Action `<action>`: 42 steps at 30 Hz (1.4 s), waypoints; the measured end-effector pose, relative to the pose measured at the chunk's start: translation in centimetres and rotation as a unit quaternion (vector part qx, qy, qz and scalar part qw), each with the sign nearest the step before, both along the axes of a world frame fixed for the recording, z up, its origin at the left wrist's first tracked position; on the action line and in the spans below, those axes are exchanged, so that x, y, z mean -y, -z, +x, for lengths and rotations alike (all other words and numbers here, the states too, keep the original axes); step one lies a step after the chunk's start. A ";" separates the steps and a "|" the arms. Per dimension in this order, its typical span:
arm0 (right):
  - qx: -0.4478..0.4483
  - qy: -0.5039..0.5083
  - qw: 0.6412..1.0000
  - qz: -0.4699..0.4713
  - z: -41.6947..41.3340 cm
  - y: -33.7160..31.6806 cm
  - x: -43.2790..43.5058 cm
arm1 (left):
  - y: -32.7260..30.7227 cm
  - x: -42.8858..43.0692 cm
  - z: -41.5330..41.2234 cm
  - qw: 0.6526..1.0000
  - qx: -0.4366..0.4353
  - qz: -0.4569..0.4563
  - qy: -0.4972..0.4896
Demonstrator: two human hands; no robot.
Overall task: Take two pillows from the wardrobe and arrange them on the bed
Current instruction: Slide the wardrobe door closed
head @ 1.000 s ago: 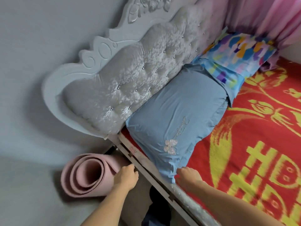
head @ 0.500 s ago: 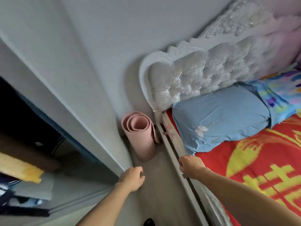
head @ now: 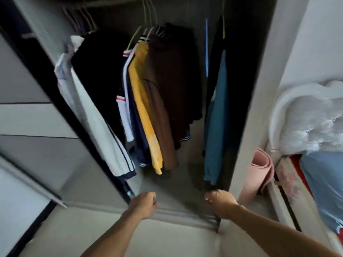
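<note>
The open wardrobe point(head: 258, 101) fills the middle of the head view, dark inside, with clothes hanging on a rail. No pillow shows inside it. A light blue pillow point(head: 323, 182) lies on the bed point(head: 282, 197) at the far right edge, below the white tufted headboard point(head: 306, 127). My left hand point(head: 143, 203) hangs near the wardrobe's bottom track, fingers loosely curled, holding nothing. My right hand point(head: 220, 201) is beside it at the same height, fingers curled and empty.
Hanging clothes include a yellow top point(head: 143, 112), a brown garment point(head: 167, 101), a white one point(head: 92, 123) and a teal one point(head: 216, 123). A sliding door point(head: 27, 117) stands at the left. A rolled pink mat point(head: 258, 175) leans between wardrobe and bed.
My view has swung left from the bed and its pillows to the open wardrobe. Both hands have left the bed edge and now hang in front of the wardrobe opening.
</note>
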State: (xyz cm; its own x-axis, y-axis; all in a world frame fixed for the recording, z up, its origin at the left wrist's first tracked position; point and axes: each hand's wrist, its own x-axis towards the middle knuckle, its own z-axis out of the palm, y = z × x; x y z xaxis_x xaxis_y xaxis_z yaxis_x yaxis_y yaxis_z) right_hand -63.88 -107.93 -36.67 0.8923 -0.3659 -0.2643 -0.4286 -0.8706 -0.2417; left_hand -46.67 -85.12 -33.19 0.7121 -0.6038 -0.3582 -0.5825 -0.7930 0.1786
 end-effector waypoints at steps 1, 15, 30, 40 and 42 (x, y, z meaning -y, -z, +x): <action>0.002 -0.014 1.000 0.000 2.7 -0.2 -1.9 | -0.7 -2.4 2.1 1.000 0.008 -0.003 -0.024; 0.113 -0.125 0.984 0.050 32.6 -6.2 -19.0 | -10.3 -19.9 24.7 0.975 0.092 -0.097 -0.178; 0.181 -0.043 0.981 -0.046 56.0 -8.5 -25.3 | -25.5 -17.6 45.7 0.917 0.254 -0.307 0.024; 0.211 0.070 0.968 -0.114 56.0 -6.5 -27.6 | -25.9 -16.4 47.5 0.895 0.217 -0.340 0.191; 0.209 0.096 0.968 -0.100 55.4 -6.9 -28.0 | -26.1 -15.8 47.8 0.884 0.253 -0.331 0.209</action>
